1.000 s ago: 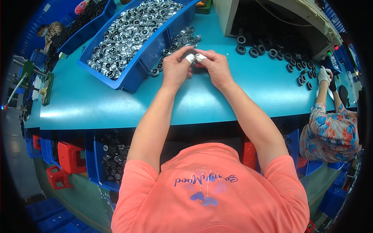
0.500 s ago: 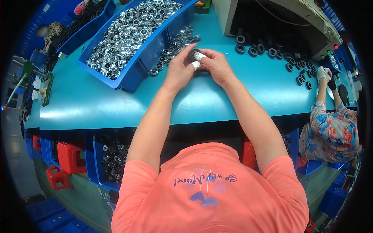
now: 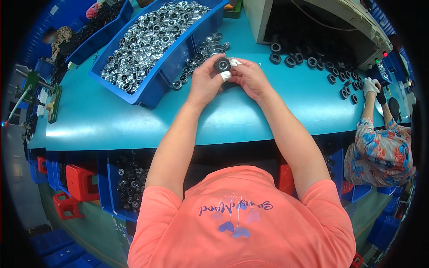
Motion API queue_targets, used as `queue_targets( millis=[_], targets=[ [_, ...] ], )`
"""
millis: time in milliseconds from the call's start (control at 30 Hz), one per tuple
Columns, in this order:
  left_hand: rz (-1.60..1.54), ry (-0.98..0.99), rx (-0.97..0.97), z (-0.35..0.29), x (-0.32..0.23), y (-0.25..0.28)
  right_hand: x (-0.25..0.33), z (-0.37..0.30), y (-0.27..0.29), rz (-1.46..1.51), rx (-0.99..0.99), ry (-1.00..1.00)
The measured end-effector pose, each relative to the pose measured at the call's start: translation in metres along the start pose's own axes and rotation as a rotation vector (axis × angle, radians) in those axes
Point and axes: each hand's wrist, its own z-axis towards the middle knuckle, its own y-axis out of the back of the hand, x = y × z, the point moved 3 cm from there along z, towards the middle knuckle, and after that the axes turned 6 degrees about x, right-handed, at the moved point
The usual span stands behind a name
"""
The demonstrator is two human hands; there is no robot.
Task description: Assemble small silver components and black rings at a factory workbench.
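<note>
Above the table's middle, a small wheel (image 3: pixel 222 65) with a black tyre and a pale hub faces up between my hands. My left hand (image 3: pixel 202 85) is closed on its left side, the white-wrapped thumb at its lower edge. My right hand (image 3: pixel 251 79) is closed at the wheel's right, its white-wrapped thumb by the upper right rim; its other fingers are partly hidden. Loose shiny hubs (image 3: pixel 208 48) lie just beyond my left hand, beside a blue bin (image 3: pixel 154 91) heaped with more of them. Black tyre rings (image 3: pixel 289 61) are scattered farther right.
A pale, open-fronted box (image 3: pixel 263 22) stands at the back right with black rings inside. At the far right, a co-worker in a flowered top (image 3: pixel 380 149) works with a gloved hand. Under the table's front edge, a blue crate (image 3: pixel 107 192) holds finished-looking wheels; red stools (image 3: pixel 80 183) stand left.
My right thumb has slid off the wheel's face to its upper right edge, so the hub now shows. The wheel has tilted face up; both forearms stay almost in place.
</note>
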Motion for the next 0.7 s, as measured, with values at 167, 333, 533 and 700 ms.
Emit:
queue_targets(
  millis=[167, 333, 533, 700],
  targets=[
    [0.008, -0.004, -0.008, -0.001, -0.003, -0.001, -0.001, 0.001, 0.002, 0.006, -0.016, 0.002],
    [0.137, -0.168, -0.051, -0.001, 0.000, -0.002, 0.001, -0.002, 0.001, -0.038, -0.019, 0.006],
    [0.195, -0.200, -0.097, -0.006, -0.010, -0.006, 0.006, -0.006, -0.001, -0.054, 0.009, 0.016],
    [0.277, -0.239, -0.127, -0.008, -0.012, -0.008, 0.005, -0.009, -0.003, -0.137, -0.024, 0.116]
  ],
)
